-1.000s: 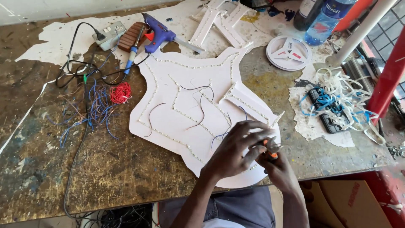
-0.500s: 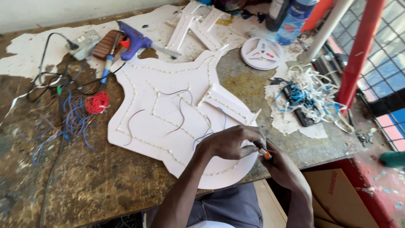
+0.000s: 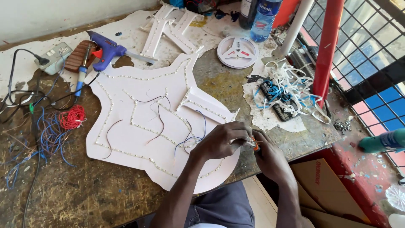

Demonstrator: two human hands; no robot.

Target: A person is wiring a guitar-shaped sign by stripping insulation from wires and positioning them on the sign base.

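A large white cut-out board (image 3: 139,109) lies flat on the worn workbench (image 3: 76,190), with light strips along its edges and thin dark and blue wires (image 3: 187,137) looping over it. My left hand (image 3: 221,139) rests on the board's lower right edge, fingers pinched on something small. My right hand (image 3: 270,158) sits just beside it at the table's edge, gripping a small orange-handled tool (image 3: 255,145). The two hands meet at the tool's tip; what lies between the fingertips is hidden.
A purple glue gun (image 3: 107,52), a soldering iron (image 3: 81,76) and a socket block (image 3: 55,57) lie at the back left. Red wire coil (image 3: 72,117) and blue wires (image 3: 46,137) sit left. A strip reel (image 3: 237,52), bottle (image 3: 263,17) and scraps (image 3: 287,90) sit right, by a red post (image 3: 327,46).
The view has swung to the right, showing more of the window grille and floor. Both hands stay together at the board's lower right edge, working the small tool.
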